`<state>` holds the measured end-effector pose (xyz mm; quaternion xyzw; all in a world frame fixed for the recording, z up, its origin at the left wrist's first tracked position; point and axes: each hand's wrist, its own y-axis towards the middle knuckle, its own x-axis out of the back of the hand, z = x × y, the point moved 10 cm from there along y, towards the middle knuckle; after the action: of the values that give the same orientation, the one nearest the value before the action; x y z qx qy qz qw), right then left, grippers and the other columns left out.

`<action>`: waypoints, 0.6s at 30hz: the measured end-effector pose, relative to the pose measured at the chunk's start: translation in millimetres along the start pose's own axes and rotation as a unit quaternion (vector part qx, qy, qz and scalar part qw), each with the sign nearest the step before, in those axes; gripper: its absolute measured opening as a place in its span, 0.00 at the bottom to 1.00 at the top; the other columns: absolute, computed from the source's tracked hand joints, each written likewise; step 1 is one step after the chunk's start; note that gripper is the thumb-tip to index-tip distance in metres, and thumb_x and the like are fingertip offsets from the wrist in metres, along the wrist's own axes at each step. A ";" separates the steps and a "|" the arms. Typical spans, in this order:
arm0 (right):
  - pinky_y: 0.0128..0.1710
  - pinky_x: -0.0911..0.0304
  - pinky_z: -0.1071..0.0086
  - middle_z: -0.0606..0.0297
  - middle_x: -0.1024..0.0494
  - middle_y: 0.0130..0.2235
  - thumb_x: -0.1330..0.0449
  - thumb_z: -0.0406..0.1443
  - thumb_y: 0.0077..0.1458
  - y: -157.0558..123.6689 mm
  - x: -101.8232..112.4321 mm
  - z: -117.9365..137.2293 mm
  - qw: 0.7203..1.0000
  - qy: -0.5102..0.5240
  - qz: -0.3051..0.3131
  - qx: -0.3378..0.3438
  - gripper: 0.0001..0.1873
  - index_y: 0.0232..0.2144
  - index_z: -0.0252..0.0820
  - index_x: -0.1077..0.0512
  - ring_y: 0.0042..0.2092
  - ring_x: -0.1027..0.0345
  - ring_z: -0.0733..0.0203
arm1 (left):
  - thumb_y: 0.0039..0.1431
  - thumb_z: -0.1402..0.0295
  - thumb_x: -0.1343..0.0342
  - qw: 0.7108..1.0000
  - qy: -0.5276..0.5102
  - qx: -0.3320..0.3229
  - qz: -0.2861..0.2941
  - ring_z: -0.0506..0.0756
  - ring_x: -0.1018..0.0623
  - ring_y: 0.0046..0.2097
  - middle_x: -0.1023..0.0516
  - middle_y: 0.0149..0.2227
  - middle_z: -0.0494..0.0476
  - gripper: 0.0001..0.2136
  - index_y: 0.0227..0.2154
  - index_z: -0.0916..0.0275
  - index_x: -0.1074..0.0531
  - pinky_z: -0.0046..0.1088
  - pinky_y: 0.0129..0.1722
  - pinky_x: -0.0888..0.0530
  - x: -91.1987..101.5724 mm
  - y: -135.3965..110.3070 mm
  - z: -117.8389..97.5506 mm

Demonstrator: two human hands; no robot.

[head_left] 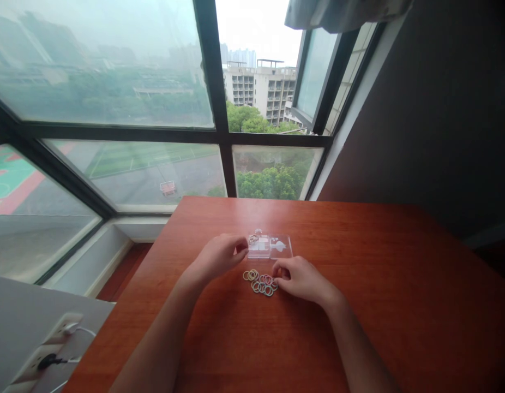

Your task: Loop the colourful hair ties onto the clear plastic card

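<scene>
Several small elastic hair ties (264, 285) in yellow, pink, green and blue-grey lie in a loose, overlapping cluster on the wooden table. Just beyond them is a clear plastic box (258, 254), its transparent lid (281, 247) laid open to the right. A few ties (253, 238) sit in the box's far left part. My left hand (222, 254) is curled at the box's left edge, with thumb and fingertips closed on it. My right hand (300, 278) reaches the cluster's right side, its fingers bent into a pinch; what lies between the fingertips is too small to make out.
The reddish-brown table (383, 284) extends widely to the right. Its far edge stands by large dark-framed windows (223, 136), one pane open at upper right. A wall socket (48, 360) with plugs and cables is at lower left. A dark wall (420, 109) rises on the right.
</scene>
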<state>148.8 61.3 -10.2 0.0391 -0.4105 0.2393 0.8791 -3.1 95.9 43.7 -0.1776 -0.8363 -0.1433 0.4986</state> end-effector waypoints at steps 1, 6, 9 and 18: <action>0.25 0.51 0.76 0.72 0.26 0.24 0.41 0.33 0.50 -0.1 -0.4 1.0 1.000 0.000 0.000 0.003 0.06 0.30 0.45 0.24 0.26 0.36 0.68 | 0.55 0.69 0.48 1.000 0.001 0.007 0.030 0.49 0.29 0.26 0.23 0.26 0.51 0.07 0.26 0.60 0.26 0.23 0.25 0.40 -5.8 -2.7 0.9; 0.26 0.52 0.75 0.72 0.25 0.26 0.41 0.33 0.51 2.8 -3.8 4.9 1.000 -0.020 -0.012 0.003 0.05 0.29 0.45 0.24 0.27 0.36 0.68 | 0.46 0.68 0.39 0.989 0.004 0.026 0.144 0.49 0.29 0.24 0.23 0.25 0.48 0.03 0.27 0.58 0.26 0.22 0.22 0.44 -36.6 -14.7 -4.3; 0.26 0.52 0.75 0.72 0.26 0.25 0.41 0.33 0.52 5.4 -5.4 6.2 0.999 -0.035 -0.024 0.005 0.05 0.28 0.44 0.25 0.27 0.37 0.69 | 0.47 0.66 0.39 0.989 0.028 0.024 0.142 0.50 0.29 0.24 0.23 0.25 0.49 0.04 0.27 0.58 0.26 0.23 0.22 0.44 -41.7 -14.5 -11.8; 0.26 0.53 0.75 0.72 0.27 0.24 0.42 0.32 0.52 4.2 -1.0 3.6 0.999 -0.035 -0.034 0.008 0.05 0.28 0.44 0.26 0.26 0.38 0.69 | 0.52 0.70 0.47 0.989 0.072 -0.030 0.123 0.51 0.32 0.23 0.25 0.23 0.53 0.05 0.25 0.60 0.27 0.25 0.22 0.47 -49.8 -9.0 -24.4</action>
<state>143.8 63.7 -9.1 0.0687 -0.4376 0.2106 0.8715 34.0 70.0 10.4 -0.2829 -0.7652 -0.1184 0.5661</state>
